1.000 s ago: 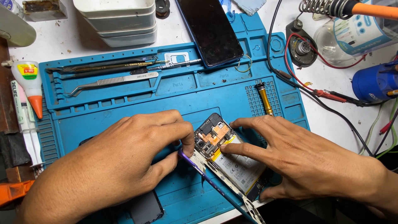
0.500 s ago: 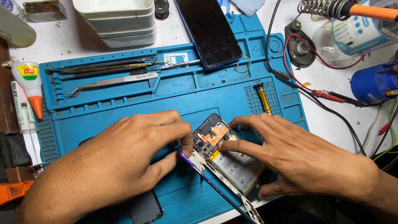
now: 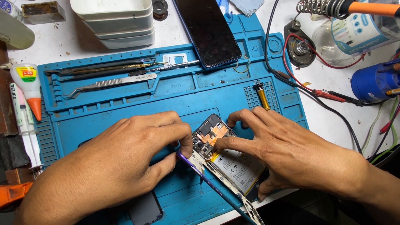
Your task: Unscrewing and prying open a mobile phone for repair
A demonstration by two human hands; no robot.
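An opened smartphone [image 3: 227, 160] lies face down on a blue repair mat [image 3: 125, 104], its circuit board, copper flex and white battery exposed. My left hand [image 3: 125, 162] grips the phone's left edge, thumb and forefinger pinched on the frame near the camera module. My right hand [image 3: 287, 154] rests on the phone's right side, forefinger pressing the board near the copper flex. The separated purple-edged frame [image 3: 221, 189] runs diagonally below the phone toward the table's front edge.
Tweezers [image 3: 112, 83] and thin tools lie in the mat's upper tray. A second dark phone [image 3: 208, 31] sits at the top. A brass-tipped screwdriver bit [image 3: 262, 96], glue tubes [image 3: 27, 91], white trays [image 3: 116, 21], red and black probe leads [image 3: 329, 93] and a soldering-iron stand [image 3: 321, 8] surround the mat.
My right forefinger has shifted slightly left along the board. My left hand keeps the same grip on the phone's edge.
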